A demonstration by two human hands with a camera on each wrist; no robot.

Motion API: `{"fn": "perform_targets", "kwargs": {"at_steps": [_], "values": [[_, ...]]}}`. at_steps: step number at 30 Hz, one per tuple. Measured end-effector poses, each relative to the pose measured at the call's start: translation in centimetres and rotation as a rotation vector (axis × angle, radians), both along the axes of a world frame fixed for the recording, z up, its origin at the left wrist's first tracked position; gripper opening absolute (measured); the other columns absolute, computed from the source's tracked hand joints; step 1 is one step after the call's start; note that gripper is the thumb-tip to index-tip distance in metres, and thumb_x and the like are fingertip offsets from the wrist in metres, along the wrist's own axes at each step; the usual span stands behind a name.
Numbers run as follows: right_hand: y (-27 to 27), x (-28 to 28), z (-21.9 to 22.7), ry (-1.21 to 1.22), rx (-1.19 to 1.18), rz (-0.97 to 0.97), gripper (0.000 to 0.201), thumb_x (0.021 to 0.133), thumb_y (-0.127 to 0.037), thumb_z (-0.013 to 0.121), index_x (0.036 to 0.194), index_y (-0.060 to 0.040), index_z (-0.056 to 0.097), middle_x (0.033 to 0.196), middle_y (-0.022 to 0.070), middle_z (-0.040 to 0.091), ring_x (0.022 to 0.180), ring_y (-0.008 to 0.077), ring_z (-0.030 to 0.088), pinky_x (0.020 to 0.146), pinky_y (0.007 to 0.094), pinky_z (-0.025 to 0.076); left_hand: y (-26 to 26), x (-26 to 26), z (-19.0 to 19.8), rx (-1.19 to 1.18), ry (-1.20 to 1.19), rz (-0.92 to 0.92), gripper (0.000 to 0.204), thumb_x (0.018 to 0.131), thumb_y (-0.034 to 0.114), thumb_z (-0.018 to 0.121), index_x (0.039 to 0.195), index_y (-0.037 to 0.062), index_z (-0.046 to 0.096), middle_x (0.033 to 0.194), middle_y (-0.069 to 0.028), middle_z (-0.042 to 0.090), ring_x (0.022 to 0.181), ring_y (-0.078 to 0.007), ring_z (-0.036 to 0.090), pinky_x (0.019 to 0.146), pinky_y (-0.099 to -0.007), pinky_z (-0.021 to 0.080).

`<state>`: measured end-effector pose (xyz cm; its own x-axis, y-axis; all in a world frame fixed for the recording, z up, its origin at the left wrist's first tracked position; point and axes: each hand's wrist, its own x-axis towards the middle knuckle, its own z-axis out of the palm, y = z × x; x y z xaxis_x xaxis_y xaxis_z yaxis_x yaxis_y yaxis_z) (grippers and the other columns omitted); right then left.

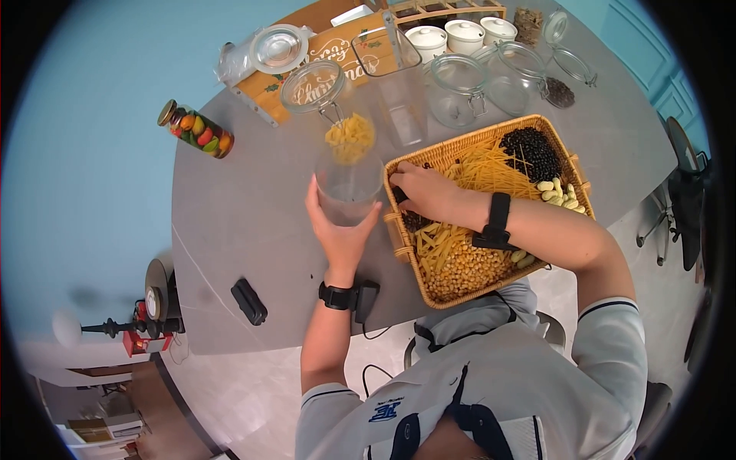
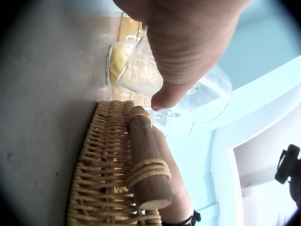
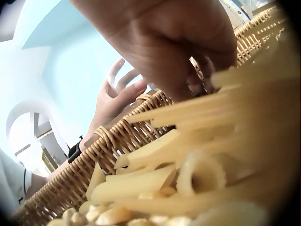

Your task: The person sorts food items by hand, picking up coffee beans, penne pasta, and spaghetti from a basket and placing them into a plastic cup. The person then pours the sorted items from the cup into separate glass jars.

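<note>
My left hand [image 1: 343,244] holds a clear cylindrical jar [image 1: 349,192] just left of the basket, thumb and fingers spread round its lower part. Behind it, a clip-top glass jar with its lid up contains yellow pasta [image 1: 349,138]. My right hand [image 1: 428,193] reaches into the left corner of the wicker basket [image 1: 391,222], over small dark pieces [image 1: 415,221]. Its fingers bend down there, and I cannot tell whether they grip any. Around it lie spaghetti [image 1: 491,170], penne [image 3: 136,183], corn kernels [image 1: 464,268], black beans [image 1: 530,153] and peanuts [image 1: 560,193].
A tall clear container [image 1: 402,115] and open clip-top jars [image 1: 458,96] stand behind the basket. White lidded pots [image 1: 464,35] and a wooden Christmas box [image 1: 337,50] are farther back. A jar of colourful fruit [image 1: 196,130] and a black case [image 1: 249,301] lie leftward.
</note>
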<state>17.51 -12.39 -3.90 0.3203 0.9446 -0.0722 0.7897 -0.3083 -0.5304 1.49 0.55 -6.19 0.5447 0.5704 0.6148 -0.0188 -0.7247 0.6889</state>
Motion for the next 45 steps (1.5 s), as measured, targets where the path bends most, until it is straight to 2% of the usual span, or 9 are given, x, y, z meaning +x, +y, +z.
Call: {"fn": "perform_targets", "kwargs": {"at_steps": [9,12,15,18,26,32,35,38,45], "values": [[-0.2,-0.3,-0.4,-0.001,0.037,0.034,0.032,0.082,-0.006,0.075,0.111,0.0033,0.065,0.117,0.0203,0.062,0.112,0.0409,0.061,0.095,0.0477,0.051,-0.2,0.1,-0.1,-0.065,0.003,-0.013,0.105,0.065,0.015,0.094,0.15,-0.0011,0.034,0.146,-0.0201,0.046,0.135,-0.0325,0.045,0.114,-0.0435,0.036],[0.0,0.5,-0.6,0.031,0.054,0.037,0.028,0.082,-0.005,0.075,0.107,0.005,0.069,0.109,0.0207,0.068,0.098,0.0357,0.07,0.082,0.0424,0.057,-0.1,0.0,-0.2,-0.06,0.025,-0.004,0.106,0.064,0.014,0.094,0.15,0.0006,0.033,0.147,-0.0183,0.045,0.137,-0.0309,0.044,0.114,-0.0428,0.036],[-0.5,1.2,1.4,0.479,-0.048,-0.088,0.021,0.082,-0.003,0.075,0.1,0.0077,0.072,0.094,0.0183,0.072,0.075,0.0284,0.075,0.063,0.0339,0.058,0.1,0.1,-0.3,-0.048,0.015,-0.009,0.106,0.064,0.016,0.095,0.15,0.0003,0.035,0.147,-0.0186,0.045,0.136,-0.0321,0.046,0.113,-0.043,0.038],[-0.6,3.5,0.7,0.568,-0.004,-0.059,0.016,0.082,-0.002,0.076,0.095,0.0077,0.074,0.084,0.0136,0.074,0.065,0.0171,0.074,0.056,0.0259,0.057,0.1,0.0,-0.4,-0.034,0.013,-0.009,0.107,0.063,0.019,0.096,0.15,0.0009,0.036,0.147,-0.0187,0.046,0.135,-0.0334,0.047,0.112,-0.0434,0.039],[-2.2,7.4,6.9,0.826,0.08,-0.214,0.016,0.086,-0.005,0.077,0.095,0.0087,0.075,0.084,0.0092,0.073,0.068,0.0133,0.07,0.063,0.0237,0.059,0.1,0.0,0.3,-0.007,0.045,-0.024,0.107,0.063,0.02,0.096,0.15,0.0017,0.037,0.144,-0.0182,0.051,0.133,-0.0315,0.049,0.112,-0.042,0.039],[1.0,5.6,13.7,0.623,0.163,-0.012,0.017,0.086,-0.009,0.075,0.094,0.0055,0.076,0.082,0.0079,0.074,0.07,0.0113,0.069,0.065,0.0234,0.056,0.0,0.3,-0.1,-0.035,0.049,-0.079,0.1,0.065,0.02,0.095,0.148,0.0039,0.042,0.144,-0.0185,0.05,0.131,-0.0345,0.05,0.109,-0.043,0.042],[3.6,3.4,13.0,0.542,0.129,0.237,0.016,0.082,-0.008,0.075,0.093,0.003,0.076,0.081,0.0083,0.075,0.069,0.0124,0.069,0.066,0.0251,0.056,0.0,0.2,0.0,-0.068,0.06,-0.084,0.1,0.066,0.019,0.095,0.149,0.0029,0.04,0.144,-0.0176,0.05,0.132,-0.0317,0.05,0.109,-0.0421,0.042],[5.6,1.6,12.1,0.125,0.049,0.335,0.017,0.077,-0.007,0.076,0.093,0.0012,0.076,0.082,0.009,0.075,0.07,0.0153,0.07,0.07,0.0277,0.056,0.0,0.1,0.0,-0.084,0.079,-0.092,0.104,0.067,0.018,0.094,0.151,0.001,0.036,0.145,-0.0163,0.049,0.133,-0.0272,0.049,0.11,-0.041,0.041],[5.8,2.1,10.1,0.215,0.16,0.37,0.022,0.075,-0.007,0.077,0.096,-0.0029,0.077,0.09,0.0094,0.077,0.079,0.0174,0.073,0.074,0.0288,0.056,0.2,0.0,-0.2,-0.085,0.042,-0.065,0.104,0.067,0.017,0.094,0.151,0.0013,0.035,0.145,-0.0159,0.049,0.133,-0.027,0.049,0.11,-0.0406,0.041]]}}
